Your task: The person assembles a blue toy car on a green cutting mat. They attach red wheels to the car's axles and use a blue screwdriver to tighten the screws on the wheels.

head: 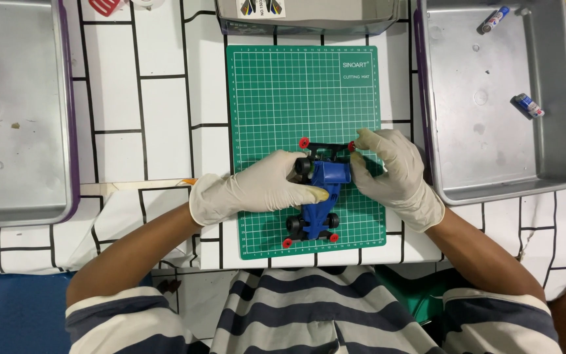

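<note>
A striped shirt (pixel 283 308) fills the near edge of the view, with both forearms reaching out over the counter (pixel 158 98). On a green cutting mat (pixel 276 98) at the middle of the counter's near edge lies a small blue toy racing car (pixel 322 196) with black wheels and red hubs. The left hand (pixel 257 190), in a pale glove, is closed over the car's side, thumb along the body. The gloved right hand (pixel 394 174) pinches the far end of the car, its fingertips at a red hub. The car looks light and made of stiff plastic, with thin axles and small clipped parts that would likely snap or pop off if squeezed; the broad blue body seems the safest place to hold it. A metal tray (pixel 14 111) sits at the left edge, and another tray (pixel 558 98) at the right holds two small batteries (pixel 527 105).
</note>
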